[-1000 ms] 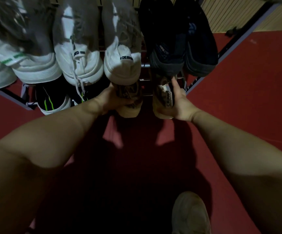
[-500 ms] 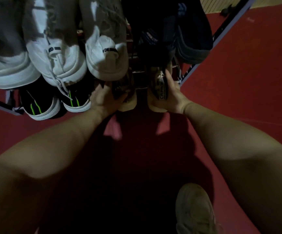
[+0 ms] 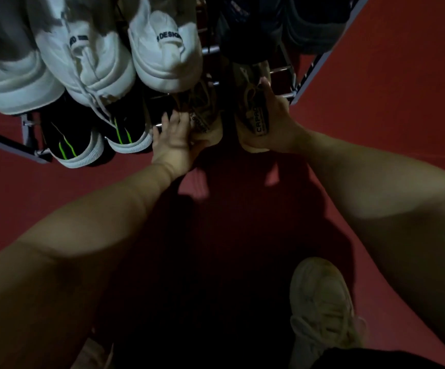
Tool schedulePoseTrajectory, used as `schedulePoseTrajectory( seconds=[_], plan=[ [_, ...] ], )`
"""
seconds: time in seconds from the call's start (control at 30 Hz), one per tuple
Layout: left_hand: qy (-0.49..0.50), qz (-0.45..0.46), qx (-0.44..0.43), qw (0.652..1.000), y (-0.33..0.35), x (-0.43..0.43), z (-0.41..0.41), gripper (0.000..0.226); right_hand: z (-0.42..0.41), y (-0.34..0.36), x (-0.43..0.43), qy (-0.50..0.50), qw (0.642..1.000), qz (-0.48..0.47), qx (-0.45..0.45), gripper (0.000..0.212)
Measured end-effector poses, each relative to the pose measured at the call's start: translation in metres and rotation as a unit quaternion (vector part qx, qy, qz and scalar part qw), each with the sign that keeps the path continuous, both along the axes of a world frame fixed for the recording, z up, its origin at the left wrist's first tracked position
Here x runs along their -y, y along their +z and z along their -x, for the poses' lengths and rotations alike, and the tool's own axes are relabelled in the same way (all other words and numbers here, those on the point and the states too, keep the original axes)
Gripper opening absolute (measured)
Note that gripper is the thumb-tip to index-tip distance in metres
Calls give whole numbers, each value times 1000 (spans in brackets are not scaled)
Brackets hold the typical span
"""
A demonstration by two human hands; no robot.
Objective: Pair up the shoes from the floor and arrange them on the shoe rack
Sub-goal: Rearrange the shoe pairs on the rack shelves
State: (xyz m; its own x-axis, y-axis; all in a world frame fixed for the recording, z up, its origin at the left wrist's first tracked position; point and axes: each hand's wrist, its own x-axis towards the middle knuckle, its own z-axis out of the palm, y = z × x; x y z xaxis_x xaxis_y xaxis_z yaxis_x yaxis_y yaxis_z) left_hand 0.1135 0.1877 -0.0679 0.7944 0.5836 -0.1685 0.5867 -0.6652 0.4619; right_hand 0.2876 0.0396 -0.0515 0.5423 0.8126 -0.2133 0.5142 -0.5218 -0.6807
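A pale sneaker [image 3: 322, 302] sits on the person's foot. Beyond it, the left hand [image 3: 174, 141] presses straight fingers against a tan shoe [image 3: 205, 110], while the right hand [image 3: 273, 121] grips the second tan shoe [image 3: 252, 113]. Both shoes rest on the lower tier of the shoe rack [image 3: 320, 62], beneath white sneakers [image 3: 162, 49].

Shoe rack [image 3: 321, 62] with rows of sneakers [image 3: 162, 49]
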Motion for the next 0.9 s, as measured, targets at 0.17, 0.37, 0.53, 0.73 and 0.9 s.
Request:
schedulePoseTrajectory(
  seconds=[0.17,0.37,0.53,0.73,0.9],
  plan=[
    [-10,-4,-42,999,4,-8,-13,55,-5,-1,3,-27,1000,13,7,115],
    [-18,-15,-83,996,9,-15,-20,48,-9,13,-14,-28,999,17,-2,109],
    [5,-16,-103,995,23,-10,-32,45,-25,32,-9,59,994,88,10,122],
    [14,4,-62,998,23,-6,-34,44,-13,26,-15,-40,996,-2,-82,131],
    [8,-7,-70,997,14,-8,-34,54,-10,22,-32,-77,995,-5,-59,112]
  ],
)
